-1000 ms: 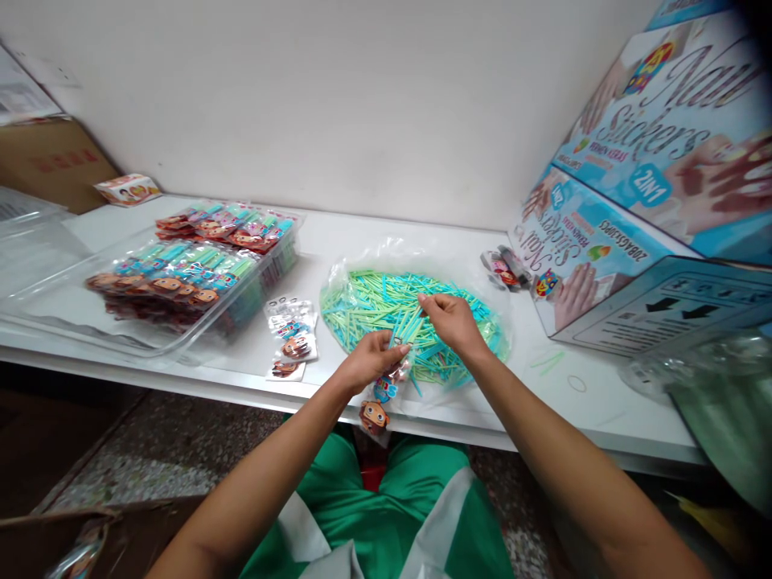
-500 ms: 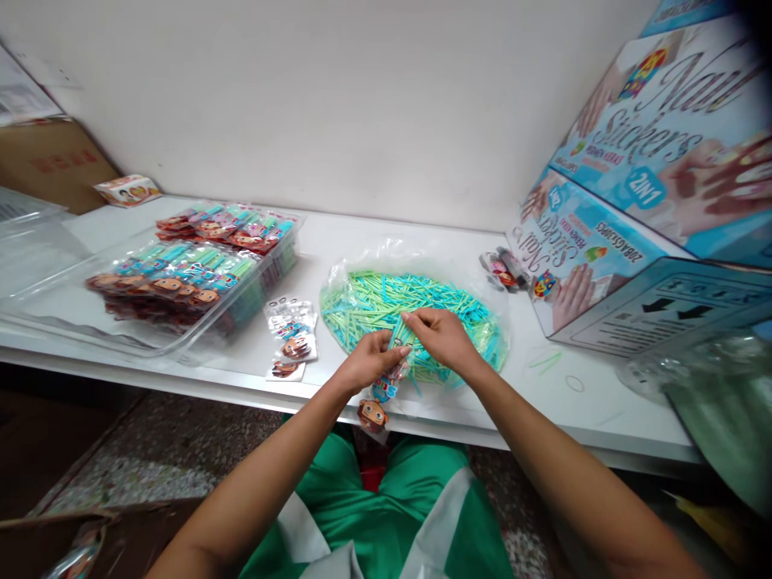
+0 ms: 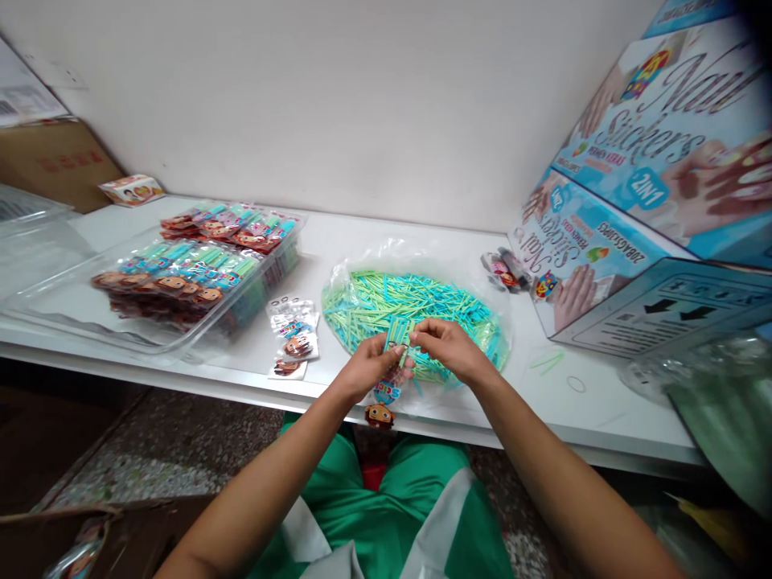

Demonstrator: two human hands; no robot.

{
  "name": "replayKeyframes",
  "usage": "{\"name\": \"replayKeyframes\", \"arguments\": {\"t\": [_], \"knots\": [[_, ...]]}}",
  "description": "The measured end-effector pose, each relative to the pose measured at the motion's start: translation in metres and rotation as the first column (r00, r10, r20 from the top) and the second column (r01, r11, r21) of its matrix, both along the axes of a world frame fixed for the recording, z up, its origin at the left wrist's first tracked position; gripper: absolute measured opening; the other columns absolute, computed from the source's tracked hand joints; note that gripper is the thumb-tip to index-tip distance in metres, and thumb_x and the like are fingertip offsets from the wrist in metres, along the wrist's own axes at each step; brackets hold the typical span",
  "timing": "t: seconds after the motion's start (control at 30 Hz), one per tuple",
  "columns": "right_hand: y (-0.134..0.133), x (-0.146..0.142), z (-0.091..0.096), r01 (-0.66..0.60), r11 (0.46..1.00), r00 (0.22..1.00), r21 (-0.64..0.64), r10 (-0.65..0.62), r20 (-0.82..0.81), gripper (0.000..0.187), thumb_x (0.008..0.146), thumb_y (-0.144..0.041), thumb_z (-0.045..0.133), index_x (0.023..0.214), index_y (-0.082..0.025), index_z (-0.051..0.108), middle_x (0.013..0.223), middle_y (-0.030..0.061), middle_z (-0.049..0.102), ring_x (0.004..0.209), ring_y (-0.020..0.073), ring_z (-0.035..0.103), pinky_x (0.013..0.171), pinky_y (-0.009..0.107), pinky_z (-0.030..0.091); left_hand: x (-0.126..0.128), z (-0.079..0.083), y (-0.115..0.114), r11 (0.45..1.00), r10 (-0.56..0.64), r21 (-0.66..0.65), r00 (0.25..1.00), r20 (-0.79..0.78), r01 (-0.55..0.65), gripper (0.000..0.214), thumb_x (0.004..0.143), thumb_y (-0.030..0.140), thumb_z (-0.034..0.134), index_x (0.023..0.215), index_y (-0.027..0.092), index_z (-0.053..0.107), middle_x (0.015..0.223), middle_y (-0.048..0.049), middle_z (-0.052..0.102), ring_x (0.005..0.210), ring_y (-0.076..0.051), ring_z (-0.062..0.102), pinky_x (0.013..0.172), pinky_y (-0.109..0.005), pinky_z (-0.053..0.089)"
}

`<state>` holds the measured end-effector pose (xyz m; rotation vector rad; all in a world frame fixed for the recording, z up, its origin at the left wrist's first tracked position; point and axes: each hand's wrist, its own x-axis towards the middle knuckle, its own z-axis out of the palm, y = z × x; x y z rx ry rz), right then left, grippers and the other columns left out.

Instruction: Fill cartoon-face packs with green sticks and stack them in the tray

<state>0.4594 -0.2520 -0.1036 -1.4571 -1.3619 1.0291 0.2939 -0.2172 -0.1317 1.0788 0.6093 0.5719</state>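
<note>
My left hand (image 3: 372,366) is closed on a clear printed packet (image 3: 381,412) with a brown cartoon face, which hangs over the table's front edge. Several green and blue sticks (image 3: 398,331) stand out of its top. The fingertips of my right hand (image 3: 445,344) pinch at the right side of these sticks. Behind both hands lies a clear plastic bag (image 3: 416,256) spread open, full of loose green and blue sticks (image 3: 374,291). Left of it, flat printed packets (image 3: 295,326) overlap on the table.
A clear tray (image 3: 199,342) at the left holds stacked filled packets (image 3: 181,281). Blue nail-sticker boxes (image 3: 603,241) stand at the right. Near them lie a small dark packet (image 3: 505,272), stray green sticks (image 3: 548,363), a rubber band (image 3: 576,383) and a crumpled plastic bag (image 3: 657,370).
The packet has tipped and shifted slightly right in my left hand, so the sticks at its top show more plainly. My right hand has moved slightly down and right.
</note>
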Motion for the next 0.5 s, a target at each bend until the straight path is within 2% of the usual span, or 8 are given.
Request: {"name": "replayKeyframes", "arguments": {"t": [0.2, 0.37, 0.5], "knots": [[-0.0019, -0.004, -0.0021, -0.012, 1.0, 0.998, 0.007, 0.012, -0.057, 0.015, 0.075, -0.031, 0.056, 0.079, -0.017, 0.058, 0.071, -0.0015, 0.055, 0.061, 0.01, 0.048, 0.054, 0.023, 0.038, -0.0031, 0.0027, -0.0042, 1.0, 0.021, 0.017, 1.0, -0.006, -0.021, 0.032, 0.075, 0.038, 0.063, 0.093, 0.013, 0.052, 0.069, -0.0018, 0.063, 0.054, -0.013, 0.061, 0.049, -0.022, 0.046], [-0.0058, -0.0042, -0.0039, -0.005, 0.999, 1.0, 0.032, 0.005, -0.006, 0.008, 0.075, -0.024, 0.054, 0.077, -0.017, 0.057, 0.063, -0.0034, 0.051, 0.059, 0.0103, 0.047, 0.054, 0.023, 0.038, -0.0028, 0.006, -0.0085, 1.0, -0.014, 0.009, 1.0, 0.011, 0.014, 0.033, 0.076, 0.039, 0.062, 0.093, 0.012, 0.054, 0.07, -0.0029, 0.064, 0.054, -0.013, 0.06, 0.049, -0.022, 0.046], [-0.0078, -0.0066, -0.0012, 0.027, 0.998, 1.0, 0.054, -0.026, -0.017, 0.018, 0.077, -0.032, 0.056, 0.087, -0.018, 0.058, 0.07, -0.0015, 0.055, 0.062, 0.0113, 0.049, 0.055, 0.024, 0.04, -0.002, 0.0068, -0.0102, 0.999, -0.034, 0.022, 0.999, 0.015, 0.034, 0.034, 0.075, 0.041, 0.062, 0.093, 0.013, 0.055, 0.07, -0.0024, 0.064, 0.053, -0.012, 0.06, 0.048, -0.021, 0.045]]}}
